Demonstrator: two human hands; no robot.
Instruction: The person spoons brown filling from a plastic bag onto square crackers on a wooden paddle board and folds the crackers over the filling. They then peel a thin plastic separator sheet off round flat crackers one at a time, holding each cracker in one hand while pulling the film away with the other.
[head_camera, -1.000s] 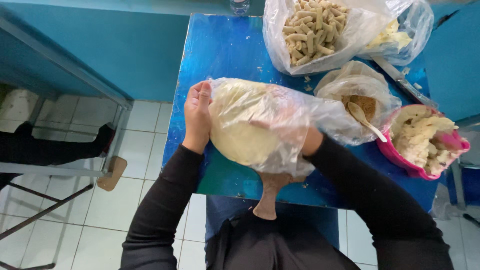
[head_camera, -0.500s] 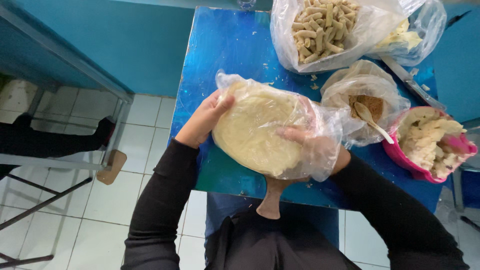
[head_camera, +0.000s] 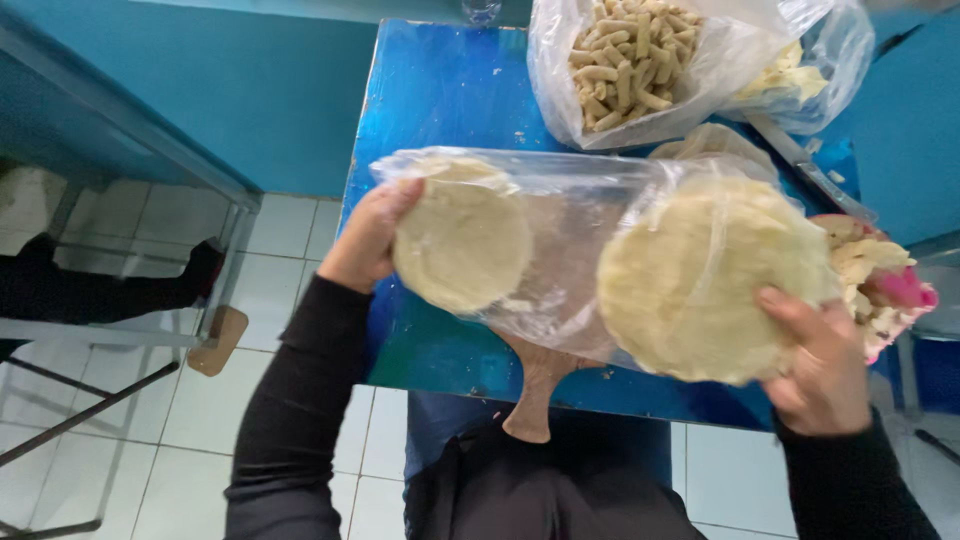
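A clear crumpled plastic bag (head_camera: 580, 240) stretches above the blue painted table (head_camera: 440, 90), held at both ends. The left hand (head_camera: 370, 235) curls around a small pale round dough disc (head_camera: 462, 240) inside the bag; the right hand (head_camera: 815, 360) closes its fingers on a stack of larger pale flat rounds (head_camera: 705, 275). Below shows a wooden board handle (head_camera: 535, 395). Behind stands a clear bag of beige tube-shaped snacks (head_camera: 625, 60), and a pink bowl of pale pieces (head_camera: 890, 285) sits at right, partly hidden.

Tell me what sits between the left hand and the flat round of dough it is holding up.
A clear plastic sheet: the left hand grips the smaller dough round through it. The right hand holds the larger dough round.
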